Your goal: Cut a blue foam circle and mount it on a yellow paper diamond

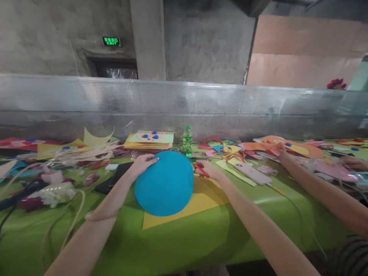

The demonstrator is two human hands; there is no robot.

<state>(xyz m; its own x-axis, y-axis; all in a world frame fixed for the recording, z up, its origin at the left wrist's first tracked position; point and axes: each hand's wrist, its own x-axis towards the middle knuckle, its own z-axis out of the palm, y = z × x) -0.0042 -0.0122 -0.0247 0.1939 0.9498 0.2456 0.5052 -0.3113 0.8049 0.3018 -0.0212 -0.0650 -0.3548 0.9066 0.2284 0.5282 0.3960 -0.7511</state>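
A large rounded piece of blue paper [164, 184] is held up in front of me. My left hand [143, 165] pinches its upper left edge, thumb on the front side. At the paper's right edge, my right hand [207, 168] is closed around red-handled scissors [202, 171]; their blades are mostly hidden. Beneath and behind the blue piece, a yellow sheet [184, 209] lies on the green-covered table [178, 249].
Behind the paper stands a green bottle [187, 141]. A stack of coloured sheets [148, 142] and paper scraps [225, 148] lie along the back. A phone [253, 174] with a cable rests at right, near another person's hand [283, 151]. A glue gun [25, 189] lies left.
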